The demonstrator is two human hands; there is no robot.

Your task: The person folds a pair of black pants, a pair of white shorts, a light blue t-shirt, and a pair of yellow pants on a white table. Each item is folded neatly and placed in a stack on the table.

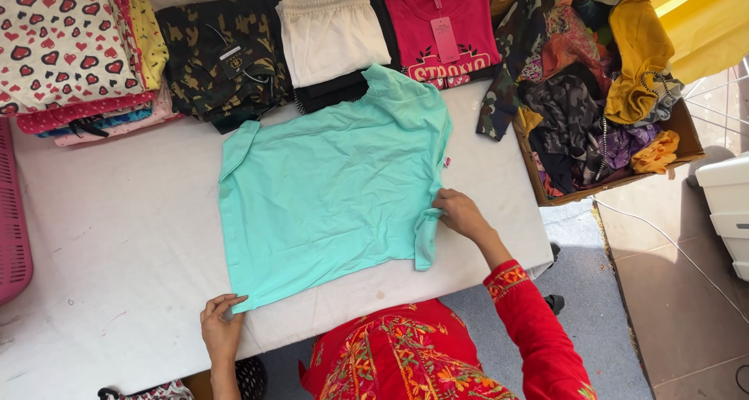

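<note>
Head view: person at a white surface (101, 244), looking straight down.
Shirt (331, 185): mint green, spread flat mid-surface, hem toward the person, neck toward the far edge.
Left hand (221, 327): at the shirt's near left hem corner, fingers curled and pinching the cloth edge.
Right hand (460, 213): on the right side seam, fingers closed on a small fold of fabric, which bunches there.
Sleeves: left one folded in at the upper left; right one partly tucked, hard to tell how far.
Handling (judgement): light, soft, limp knit; no stiffness, so it will sag and wrinkle if lifted by one point. Not slippery on the cloth-covered surface, not fragile.
Hold points (judgement): hem corners and side seams, two hands apart to keep it taut; shoulders would also serve.
Folded stacks: heart-print pile (58, 41) at far left, camouflage piece (214, 56), cream piece (331, 29), pink top (441, 25) along the far edge, just beyond the shirt's neck.
Box (683, 127): cardboard, at right, full of loose mixed clothes, apart from the shirt.
Basket (12, 228): pink, at the left edge, partly out of view.
</note>
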